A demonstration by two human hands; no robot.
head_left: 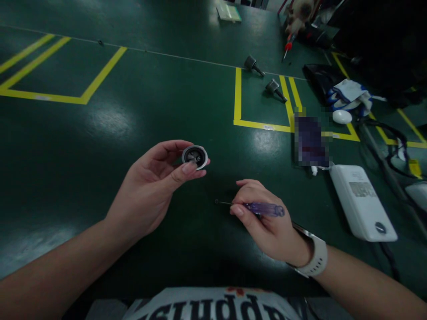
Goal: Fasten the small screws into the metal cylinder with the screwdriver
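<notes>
The person's left hand (153, 186) is raised a little above the dark green table (133, 133), thumb and fingertips pinching a small round metal part (195, 156) by its rim, so that its dark hollow face is turned up towards them. To the right of it and lower, the right hand (267, 222) is closed around a purple-handled screwdriver (263, 208). The fingers are pressed on the clear handle, and the thin shaft lies nearly level, its tip pointing left, near the part but apart from it. A pale watch (315, 258) sits on that wrist. Further back, inside a box of yellow tape (237, 95) stuck on the table, lie two funnel-shaped metal pieces (253, 66) on their sides, one behind the other. Off to the right a white boxy device (362, 202) rests flat with a dark cable (387, 155) running past it, and behind that are a pair of blue-and-white gloves (350, 95) with a small white oval object (342, 116) just beside them. A red-handled tool (287, 48) lies near the far edge.
</notes>
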